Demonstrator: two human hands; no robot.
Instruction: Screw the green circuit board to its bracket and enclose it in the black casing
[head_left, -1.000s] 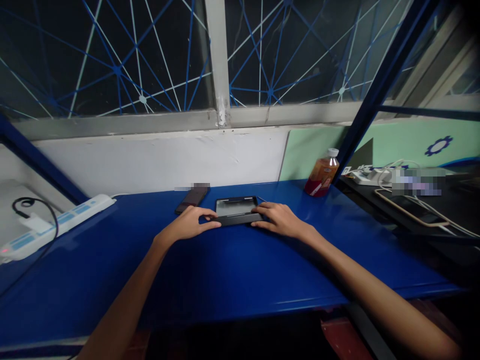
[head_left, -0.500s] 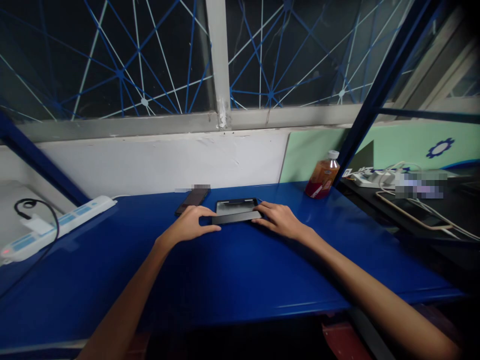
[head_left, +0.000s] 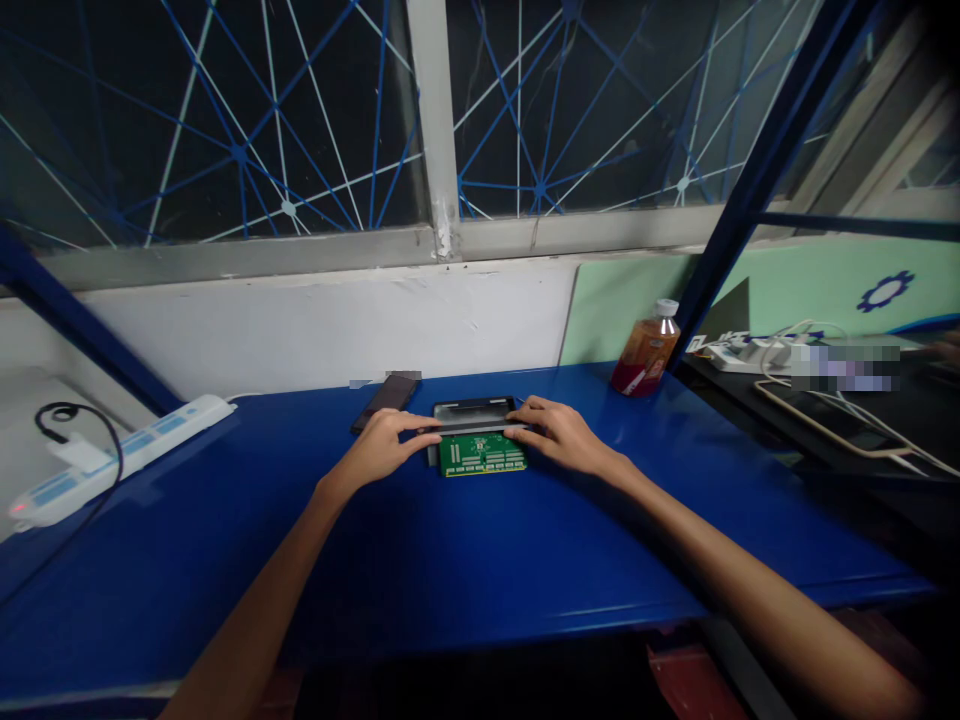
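Between my hands is a black, shallow rectangular case with a grey inside. My left hand pinches its left end between thumb and fingers. At the right end, my right hand grips it the same way. A green circuit board with rows of pale contacts lies on the blue table just in front of the case, its far edge hidden by the case's near wall. A dark strip shows at the board's left side; I cannot make out what it is.
A dark phone lies behind my left hand. At the left stands a white power strip with a black cable. A bottle of orange-red drink is at the back right. Cables and another phone rest on the dark neighbouring table.
The case has lifted and tilted in my hands, its near wall now looking narrower. The green circuit board, unseen before, now shows in front of it.
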